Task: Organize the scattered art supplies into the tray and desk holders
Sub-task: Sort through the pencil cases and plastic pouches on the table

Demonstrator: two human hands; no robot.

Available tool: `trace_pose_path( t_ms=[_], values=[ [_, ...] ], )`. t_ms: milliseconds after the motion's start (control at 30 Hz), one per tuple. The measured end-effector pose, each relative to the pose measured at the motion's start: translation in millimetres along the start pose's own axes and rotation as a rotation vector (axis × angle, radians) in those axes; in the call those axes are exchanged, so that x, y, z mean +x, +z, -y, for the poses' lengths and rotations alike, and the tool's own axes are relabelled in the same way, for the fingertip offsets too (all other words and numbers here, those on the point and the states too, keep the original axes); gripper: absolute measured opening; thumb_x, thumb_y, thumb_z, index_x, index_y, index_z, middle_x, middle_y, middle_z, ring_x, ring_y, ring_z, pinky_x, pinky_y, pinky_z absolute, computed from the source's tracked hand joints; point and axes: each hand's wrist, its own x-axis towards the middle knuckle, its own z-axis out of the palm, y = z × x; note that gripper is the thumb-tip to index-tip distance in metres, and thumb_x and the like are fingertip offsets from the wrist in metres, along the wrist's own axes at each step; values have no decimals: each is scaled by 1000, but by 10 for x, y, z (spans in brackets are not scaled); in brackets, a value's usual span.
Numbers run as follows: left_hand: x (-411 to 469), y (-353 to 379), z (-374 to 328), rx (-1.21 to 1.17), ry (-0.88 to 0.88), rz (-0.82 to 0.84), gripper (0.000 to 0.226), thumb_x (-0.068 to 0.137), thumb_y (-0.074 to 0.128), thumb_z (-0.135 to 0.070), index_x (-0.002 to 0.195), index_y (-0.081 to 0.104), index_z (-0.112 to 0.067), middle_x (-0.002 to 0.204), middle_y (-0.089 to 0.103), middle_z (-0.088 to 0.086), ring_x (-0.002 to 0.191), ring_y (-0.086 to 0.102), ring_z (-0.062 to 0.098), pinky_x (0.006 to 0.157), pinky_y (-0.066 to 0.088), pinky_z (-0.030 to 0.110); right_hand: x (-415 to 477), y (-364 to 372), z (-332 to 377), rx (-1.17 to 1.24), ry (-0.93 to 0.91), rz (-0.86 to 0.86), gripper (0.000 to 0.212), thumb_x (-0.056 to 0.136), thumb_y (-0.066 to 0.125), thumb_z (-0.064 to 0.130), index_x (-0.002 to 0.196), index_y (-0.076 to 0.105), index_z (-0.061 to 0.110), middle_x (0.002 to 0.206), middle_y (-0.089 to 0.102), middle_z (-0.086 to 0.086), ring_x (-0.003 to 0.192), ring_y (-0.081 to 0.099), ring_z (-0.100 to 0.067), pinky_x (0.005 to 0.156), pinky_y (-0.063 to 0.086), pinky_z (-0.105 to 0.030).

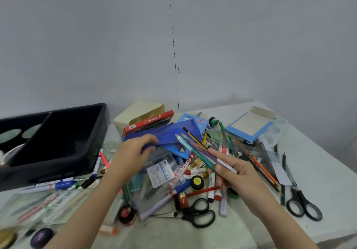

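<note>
Heaped white surface, loose pens, markers and paint pots. Near centre: black scissors. Mid-scene: right grip curled round a bundle of pens and pencils, tips pointing far-left. Just left of it: left grip pinching the blue pouch atop the heap. Far left: black tray. Far centre: cream holder, behind the pouch.

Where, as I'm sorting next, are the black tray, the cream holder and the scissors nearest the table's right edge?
black tray [48, 168], head view, front wall.
cream holder [135, 111], head view, top face.
right scissors [294, 184], head view, pivot screw.
</note>
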Motion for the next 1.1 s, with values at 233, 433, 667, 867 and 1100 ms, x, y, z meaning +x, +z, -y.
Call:
trace_pose_path(
  t_ms=[233,433,667,867,1100],
  values=[
    [96,-152,-153,-93,-101,23,33,93,48,-13,81,53,-43,81,61,-20,70,60,8,60,50,31,4,-82,9,50,-4,82,38,91,53,4,119,65,26,74,62,-26,52,49,-11,53,43,-19],
    [141,-72,-228,11,-36,39,42,81,53,2,114,66,-20,115,64,-7,100,59,13,82,45,25,1,-148,-1,60,35,107,38,90,53,2,121,63,22,81,71,-11,51,49,-9,52,44,-19],
    [92,122,-476,34,25,41,72,73,66,-5,140,40,-11,133,46,2,123,42,19,97,38,30,119,-83,17,88,67,31,35,93,51,2,121,61,21,72,70,-5,50,49,-8,51,43,-19],
    [33,258,-771,-4,-4,52,82,72,66,-12,145,30,-16,144,31,0,132,27,18,109,25,35,392,180,76,-20,-18,-153,38,94,48,-1,116,59,28,71,65,-7,49,52,-8,47,44,-19],
    [10,339,-846,-260,-76,84,87,78,69,-11,148,18,-17,148,18,-6,136,26,13,104,31,18,646,487,-25,-364,-21,-226,20,98,43,21,100,56,7,89,62,-10,74,57,-19,67,47,-29]
  ],
)
